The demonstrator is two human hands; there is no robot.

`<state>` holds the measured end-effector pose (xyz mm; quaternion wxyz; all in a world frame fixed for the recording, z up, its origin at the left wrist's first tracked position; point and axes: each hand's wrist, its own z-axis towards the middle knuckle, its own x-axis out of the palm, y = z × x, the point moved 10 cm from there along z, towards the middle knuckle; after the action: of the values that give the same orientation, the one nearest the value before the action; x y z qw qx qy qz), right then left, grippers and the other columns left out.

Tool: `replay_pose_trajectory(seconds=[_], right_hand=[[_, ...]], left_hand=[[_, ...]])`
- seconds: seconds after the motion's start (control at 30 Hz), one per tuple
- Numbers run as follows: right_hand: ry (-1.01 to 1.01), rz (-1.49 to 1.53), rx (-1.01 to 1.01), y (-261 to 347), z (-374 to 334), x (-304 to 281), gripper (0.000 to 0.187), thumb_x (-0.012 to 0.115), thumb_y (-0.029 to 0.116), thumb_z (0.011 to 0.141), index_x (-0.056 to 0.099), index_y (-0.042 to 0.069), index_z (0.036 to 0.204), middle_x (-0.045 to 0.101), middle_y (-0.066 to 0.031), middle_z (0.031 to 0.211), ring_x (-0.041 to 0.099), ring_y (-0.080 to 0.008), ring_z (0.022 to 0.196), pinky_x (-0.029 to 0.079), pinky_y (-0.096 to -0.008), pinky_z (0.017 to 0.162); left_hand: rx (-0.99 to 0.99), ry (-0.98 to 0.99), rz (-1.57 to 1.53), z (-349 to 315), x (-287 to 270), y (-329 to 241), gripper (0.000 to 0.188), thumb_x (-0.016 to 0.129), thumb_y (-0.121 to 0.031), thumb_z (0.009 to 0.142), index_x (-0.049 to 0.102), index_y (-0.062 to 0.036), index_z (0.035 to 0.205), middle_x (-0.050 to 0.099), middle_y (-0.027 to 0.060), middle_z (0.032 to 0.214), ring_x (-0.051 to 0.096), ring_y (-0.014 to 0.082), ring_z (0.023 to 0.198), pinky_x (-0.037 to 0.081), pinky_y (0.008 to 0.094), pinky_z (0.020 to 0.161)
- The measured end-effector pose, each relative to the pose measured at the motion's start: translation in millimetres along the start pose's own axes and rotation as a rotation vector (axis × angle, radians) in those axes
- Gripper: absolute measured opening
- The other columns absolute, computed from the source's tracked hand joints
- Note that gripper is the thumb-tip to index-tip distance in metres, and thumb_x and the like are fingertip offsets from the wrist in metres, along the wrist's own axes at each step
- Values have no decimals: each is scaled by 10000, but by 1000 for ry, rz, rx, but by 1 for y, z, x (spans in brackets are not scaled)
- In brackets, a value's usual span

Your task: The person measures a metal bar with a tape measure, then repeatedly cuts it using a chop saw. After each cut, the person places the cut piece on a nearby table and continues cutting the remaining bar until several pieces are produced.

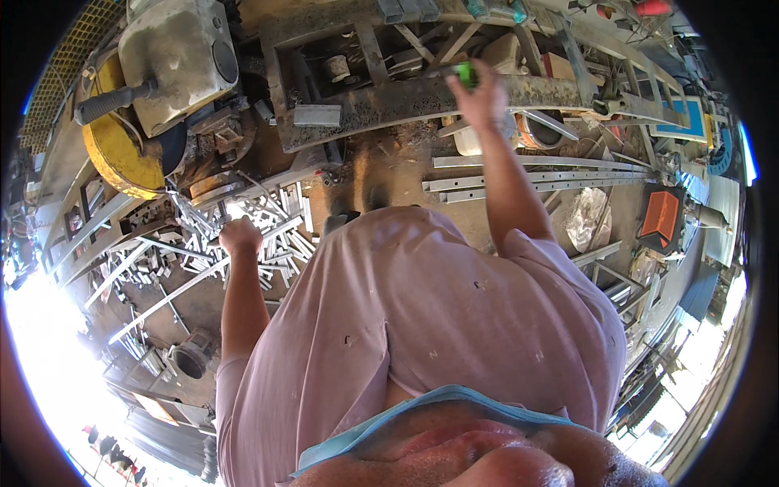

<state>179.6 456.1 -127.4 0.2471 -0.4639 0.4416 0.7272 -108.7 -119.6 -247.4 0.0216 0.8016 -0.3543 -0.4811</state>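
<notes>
My right hand (487, 93) reaches over a long metal frame and is closed on a small green and black tape measure (466, 75). My left hand (241, 235) is closed in a fist beside the cut-off saw, above a heap of cut metal pieces (280, 231); what its fingers hold, if anything, I cannot make out. The saw has a yellow blade guard (118, 158), a dirty pale motor housing (174, 69) and a dark handle (114, 104). A short piece of metal tube (317, 115) lies on the near beam of the frame (389, 105).
Long perforated metal bars (535, 178) lie on the floor to the right. Farther right stands an orange and black machine (661, 217). A dark round container (193, 357) sits at the lower left. Crumpled clear plastic (588, 219) lies near the bars.
</notes>
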Motion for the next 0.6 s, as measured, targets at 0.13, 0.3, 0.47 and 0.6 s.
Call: replay_pose_trajectory(seconds=[0.13, 0.3, 0.47, 0.6], right_hand=[[-27, -198, 303, -117, 53, -31, 779, 775, 587, 850, 528, 274, 1520, 606, -222, 1409, 648, -394, 1240, 574, -512, 971], [184, -305, 377, -177, 65, 7, 881, 762, 633, 831, 445, 290, 1578, 527, -268, 1514, 570, -418, 1343, 504, -528, 1078], [185, -500, 422, -142, 74, -22, 1013, 699, 769, 819, 371, 249, 1624, 379, -248, 1636, 413, -429, 1486, 438, -538, 1139], [186, -357, 216, -62, 116, -8, 1115, 655, 837, 799, 371, 133, 1615, 400, -278, 1616, 421, -452, 1474, 414, -557, 1153]], left_hand=[[-6, 38, -10, 1, 2, 1, 273, 588, -259, 944, 815, -149, 1046, 797, 111, 1094, 778, 299, 1019, 624, 433, 855], [2, 33, -7, 1, 1, 1, 287, 570, -269, 956, 814, -147, 1044, 797, 111, 1091, 778, 303, 1016, 622, 440, 849], [-8, 15, -17, 3, 5, 4, 301, 546, -284, 971, 802, -142, 1043, 798, 114, 1074, 777, 310, 1012, 618, 452, 842], [-3, 21, -51, 4, 7, 4, 305, 542, -280, 972, 797, -120, 1019, 797, 129, 1037, 778, 328, 994, 615, 457, 840]])
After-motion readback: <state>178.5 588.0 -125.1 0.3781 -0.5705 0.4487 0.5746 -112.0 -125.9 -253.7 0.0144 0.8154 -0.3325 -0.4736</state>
